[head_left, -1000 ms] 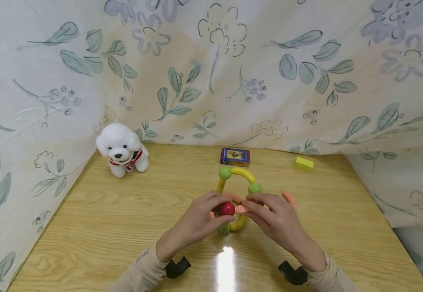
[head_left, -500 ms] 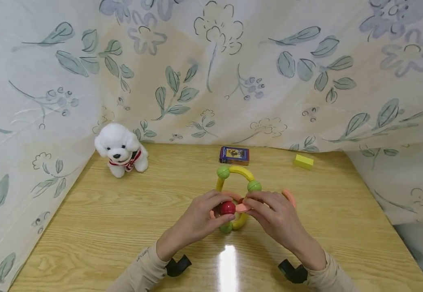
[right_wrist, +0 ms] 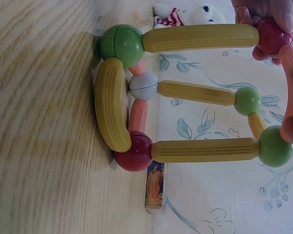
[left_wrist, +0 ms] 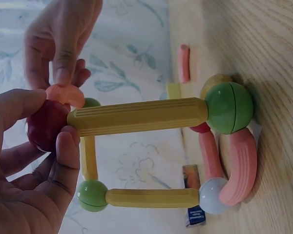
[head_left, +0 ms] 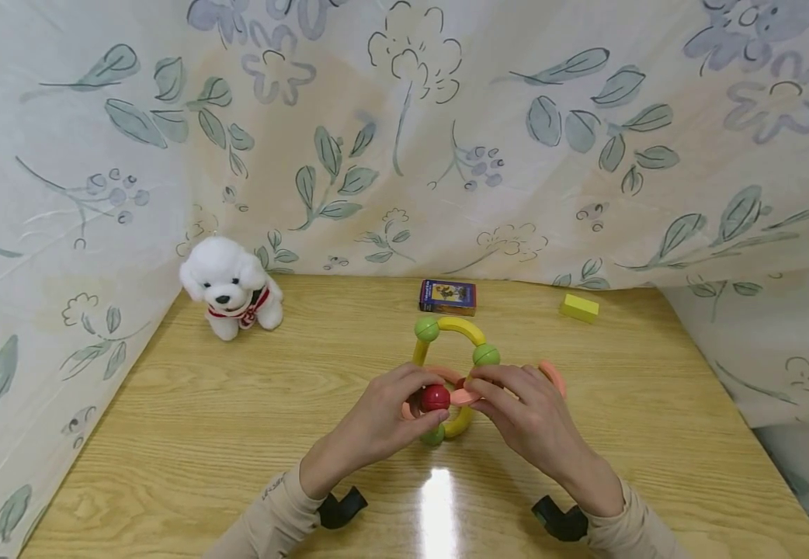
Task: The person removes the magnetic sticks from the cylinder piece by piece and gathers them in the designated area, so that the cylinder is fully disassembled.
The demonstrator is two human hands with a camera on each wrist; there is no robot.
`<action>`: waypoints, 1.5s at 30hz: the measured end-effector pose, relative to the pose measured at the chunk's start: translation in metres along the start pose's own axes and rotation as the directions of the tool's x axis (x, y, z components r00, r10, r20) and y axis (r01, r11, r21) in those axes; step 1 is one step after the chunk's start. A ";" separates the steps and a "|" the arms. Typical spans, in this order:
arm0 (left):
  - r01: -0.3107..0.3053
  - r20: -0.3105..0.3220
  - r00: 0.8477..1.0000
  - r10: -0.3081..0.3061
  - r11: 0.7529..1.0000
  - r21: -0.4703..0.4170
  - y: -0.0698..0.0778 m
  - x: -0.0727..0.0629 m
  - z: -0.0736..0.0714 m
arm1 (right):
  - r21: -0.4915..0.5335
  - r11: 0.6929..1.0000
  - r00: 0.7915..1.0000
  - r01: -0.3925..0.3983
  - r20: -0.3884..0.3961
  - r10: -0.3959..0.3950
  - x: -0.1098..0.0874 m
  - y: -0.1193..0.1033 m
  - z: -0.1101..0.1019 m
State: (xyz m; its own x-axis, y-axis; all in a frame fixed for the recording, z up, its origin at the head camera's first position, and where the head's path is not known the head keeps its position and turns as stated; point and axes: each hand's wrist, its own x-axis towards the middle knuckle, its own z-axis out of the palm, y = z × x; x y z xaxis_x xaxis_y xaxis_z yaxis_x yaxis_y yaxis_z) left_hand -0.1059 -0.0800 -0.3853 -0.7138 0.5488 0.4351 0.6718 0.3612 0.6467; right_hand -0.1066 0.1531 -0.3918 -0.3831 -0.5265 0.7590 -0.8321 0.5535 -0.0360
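Note:
A standing frame of magnetic sticks and balls rises from the wooden table, with upright yellow rods (left_wrist: 141, 117) between a lower ring and an upper one. My left hand (head_left: 376, 411) pinches the red ball (head_left: 435, 397) on top of one upright between thumb and fingers. A curved pink stick (head_left: 465, 397) reaches from that ball toward the upper green ball (right_wrist: 276, 146); my right hand (head_left: 533, 415) pinches it. A curved yellow stick (head_left: 462, 329) links the two upper green balls. Below, a green ball (right_wrist: 122, 46), a red ball (right_wrist: 133, 151) and a pale grey ball (right_wrist: 144, 86) form the base.
A loose curved pink stick (head_left: 553, 378) lies behind the right hand. Farther back are a card box (head_left: 449, 296) and a yellow block (head_left: 580, 308). A white plush dog (head_left: 231, 287) sits at the back left, before a floral cloth (head_left: 348, 140).
Both hands keep their grip on the red ball and the curved pink stick. Only a slight shift of the head view shows.

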 end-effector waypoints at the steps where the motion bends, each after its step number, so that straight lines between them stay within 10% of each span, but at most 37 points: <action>1: 0.000 0.003 1.000 0.000 1.000 -0.003 0.000 0.000 0.000 | -0.001 1.000 1.000 0.004 -0.005 -0.004 0.000 0.000 0.000; 39: -0.015 0.019 1.000 0.015 1.000 0.003 0.000 0.002 0.000 | -0.102 0.994 1.000 0.031 -0.003 -0.031 0.003 0.004 -0.003; 45: 0.027 0.015 1.000 -0.027 1.000 -0.011 0.001 0.001 0.000 | -0.207 0.974 0.992 0.093 0.105 -0.072 -0.001 0.002 -0.003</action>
State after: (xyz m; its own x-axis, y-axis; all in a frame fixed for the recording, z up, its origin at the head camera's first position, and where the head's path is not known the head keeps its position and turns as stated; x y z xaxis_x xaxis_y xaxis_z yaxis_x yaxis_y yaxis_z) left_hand -0.1060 -0.0790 -0.3836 -0.7288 0.5497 0.4082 0.6498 0.3674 0.6654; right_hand -0.1066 0.1567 -0.3906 -0.3619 -0.6301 0.6870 -0.7631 0.6235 0.1699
